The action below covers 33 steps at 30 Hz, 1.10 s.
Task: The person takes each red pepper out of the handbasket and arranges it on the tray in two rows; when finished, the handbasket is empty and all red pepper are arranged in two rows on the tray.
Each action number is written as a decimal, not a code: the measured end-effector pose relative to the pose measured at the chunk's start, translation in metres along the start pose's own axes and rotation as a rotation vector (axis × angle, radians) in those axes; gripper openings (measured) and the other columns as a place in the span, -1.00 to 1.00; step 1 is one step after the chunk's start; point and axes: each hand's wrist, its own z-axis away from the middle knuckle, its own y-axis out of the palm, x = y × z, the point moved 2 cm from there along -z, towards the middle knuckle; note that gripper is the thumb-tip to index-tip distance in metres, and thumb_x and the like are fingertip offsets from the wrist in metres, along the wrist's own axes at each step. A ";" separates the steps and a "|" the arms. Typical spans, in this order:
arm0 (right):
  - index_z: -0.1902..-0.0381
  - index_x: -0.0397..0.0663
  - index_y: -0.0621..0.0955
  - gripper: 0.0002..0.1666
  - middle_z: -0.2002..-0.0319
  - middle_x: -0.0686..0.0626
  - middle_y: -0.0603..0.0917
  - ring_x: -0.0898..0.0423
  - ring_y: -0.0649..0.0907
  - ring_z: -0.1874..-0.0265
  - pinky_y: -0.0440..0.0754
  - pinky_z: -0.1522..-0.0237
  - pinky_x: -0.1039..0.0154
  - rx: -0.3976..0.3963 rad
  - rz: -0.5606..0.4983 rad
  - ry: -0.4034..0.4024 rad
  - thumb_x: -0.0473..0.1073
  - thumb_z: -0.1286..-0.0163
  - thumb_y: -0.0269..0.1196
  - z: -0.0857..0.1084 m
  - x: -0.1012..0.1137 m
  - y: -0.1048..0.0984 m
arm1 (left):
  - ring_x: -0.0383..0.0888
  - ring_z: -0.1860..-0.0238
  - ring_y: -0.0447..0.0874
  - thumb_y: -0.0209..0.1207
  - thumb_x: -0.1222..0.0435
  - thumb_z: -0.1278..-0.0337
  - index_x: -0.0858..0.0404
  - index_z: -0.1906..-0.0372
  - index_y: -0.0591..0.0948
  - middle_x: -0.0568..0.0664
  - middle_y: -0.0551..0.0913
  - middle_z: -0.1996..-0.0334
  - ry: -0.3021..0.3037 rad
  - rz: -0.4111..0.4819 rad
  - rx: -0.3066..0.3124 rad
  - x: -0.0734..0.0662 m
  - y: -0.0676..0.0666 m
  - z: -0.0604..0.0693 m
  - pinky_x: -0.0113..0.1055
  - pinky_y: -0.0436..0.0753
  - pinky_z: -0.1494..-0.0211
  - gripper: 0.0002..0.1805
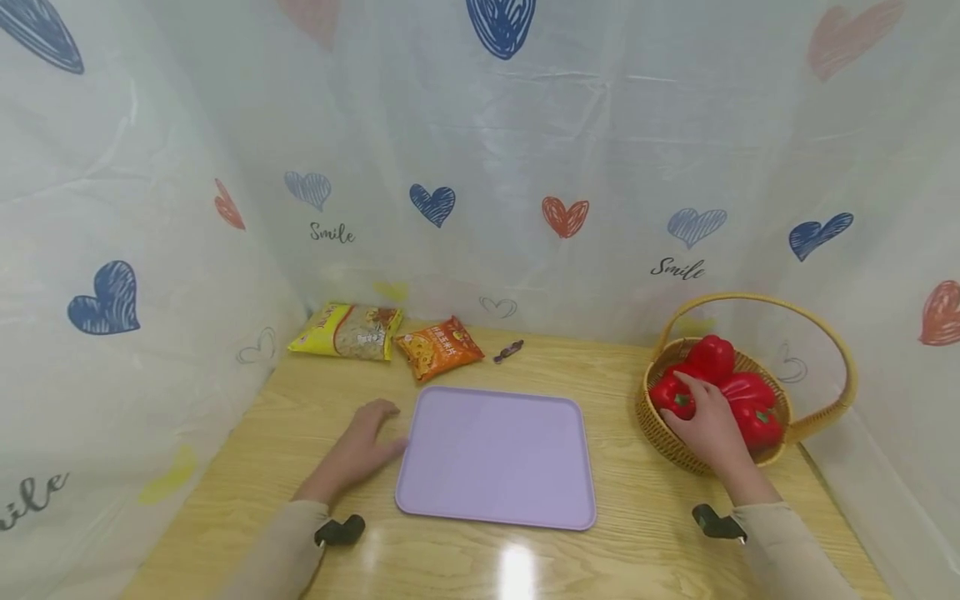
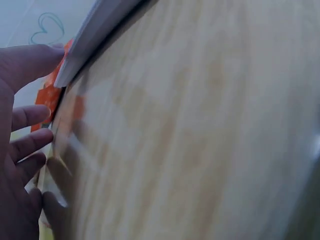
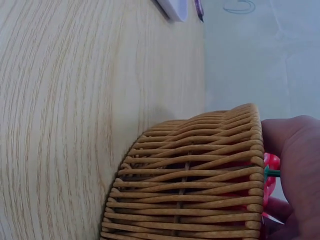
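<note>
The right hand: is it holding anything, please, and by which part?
The right hand straddles a red pepper near its stem; whether it grips cannot be told.

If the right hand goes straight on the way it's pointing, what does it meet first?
Most likely the red pepper at the left side of the wicker basket, right by the fingertips of the right hand. Depth is unclear; they may already touch.

The head view looks forward and down from above, well back, with the tray (image 1: 495, 458) at centre and the basket (image 1: 662, 435) at right. The left wrist view, tilted, looks closely across the table (image 2: 200, 130), sharing the tray's edge, upper left. The right wrist view, also tilted, faces the shared basket closely, lower right.
</note>
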 end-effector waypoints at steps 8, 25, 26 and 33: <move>-0.46 -0.25 0.31 -0.10 -0.29 -0.50 0.35 -0.50 0.33 -0.26 0.41 -0.17 -0.52 -0.004 0.003 -0.003 -0.13 -0.25 0.43 0.000 0.000 -0.001 | 0.33 -0.43 0.29 0.39 0.15 -0.17 0.43 -0.25 0.50 0.35 0.46 -0.31 0.059 -0.013 -0.017 -0.004 0.003 -0.002 0.32 -0.14 -0.55 -0.35; -0.39 -0.24 0.38 -0.20 -0.29 -0.49 0.37 -0.50 0.33 -0.24 0.42 -0.12 -0.55 -0.073 -0.018 -0.027 -0.18 -0.26 0.42 0.004 0.007 -0.009 | 0.34 -0.54 0.08 0.24 0.06 -0.36 0.19 -0.47 0.44 0.29 0.29 -0.50 0.133 -0.081 0.080 -0.001 0.004 0.001 0.40 -0.24 -0.51 -0.34; -0.39 -0.24 0.39 -0.21 -0.28 -0.49 0.37 -0.50 0.32 -0.23 0.43 -0.10 -0.56 -0.081 -0.014 -0.032 -0.18 -0.26 0.42 0.004 0.008 -0.010 | 0.34 -0.54 0.07 0.23 0.06 -0.36 0.18 -0.48 0.43 0.28 0.28 -0.50 0.132 -0.085 0.085 -0.001 0.004 0.000 0.39 -0.25 -0.52 -0.34; -0.38 -0.19 0.44 -0.23 -0.25 -0.45 0.39 -0.47 0.32 -0.21 0.44 -0.04 -0.58 -0.126 0.002 -0.056 -0.16 -0.25 0.42 0.006 0.015 -0.017 | 0.36 -0.54 0.04 0.23 0.07 -0.36 0.17 -0.47 0.44 0.30 0.26 -0.51 0.134 -0.099 0.104 -0.001 0.005 -0.001 0.40 -0.26 -0.51 -0.35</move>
